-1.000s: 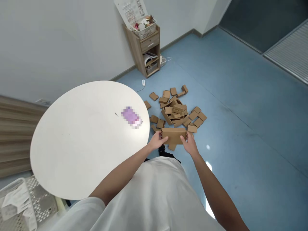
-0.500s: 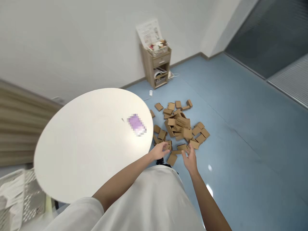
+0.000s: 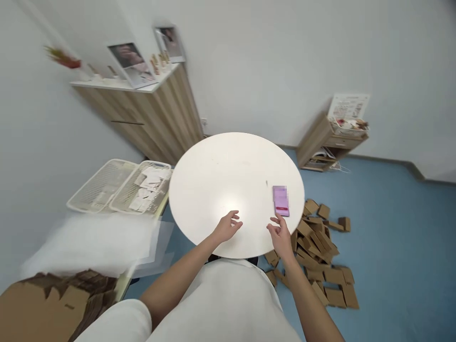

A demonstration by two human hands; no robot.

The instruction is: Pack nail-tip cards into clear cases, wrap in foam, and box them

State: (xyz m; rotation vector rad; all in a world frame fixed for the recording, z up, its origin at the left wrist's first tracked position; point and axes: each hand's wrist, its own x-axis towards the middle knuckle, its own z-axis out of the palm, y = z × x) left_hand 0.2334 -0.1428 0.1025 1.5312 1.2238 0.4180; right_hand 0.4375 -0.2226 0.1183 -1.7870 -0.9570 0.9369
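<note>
My left hand (image 3: pixel 226 227) is over the near part of a round white table (image 3: pixel 213 166), fingers apart and slightly curled, holding nothing. To its right, my right hand (image 3: pixel 281 235) hovers by the table's near right edge, also with parted fingers and nothing in them. Just beyond its fingertips lies a phone (image 3: pixel 281 200) with a purple, partly blurred screen. A tiny dark object (image 3: pixel 267 183) rests on the tabletop left of the phone.
Small cardboard boxes (image 3: pixel 317 242) lie heaped on the blue floor at right. Two white baskets (image 3: pixel 117 183), one holding white pieces, stand left beside translucent sheets (image 3: pixel 92 242) and stacked flat cardboard (image 3: pixel 46 304). Behind are a wooden cabinet (image 3: pixel 171 114) and a small shelf unit (image 3: pixel 313 137).
My view has swung left, from the box heap to the table. Both hands now appear over or beside the table, still empty. The baskets, cardboard stack and cabinet have come into fuller view.
</note>
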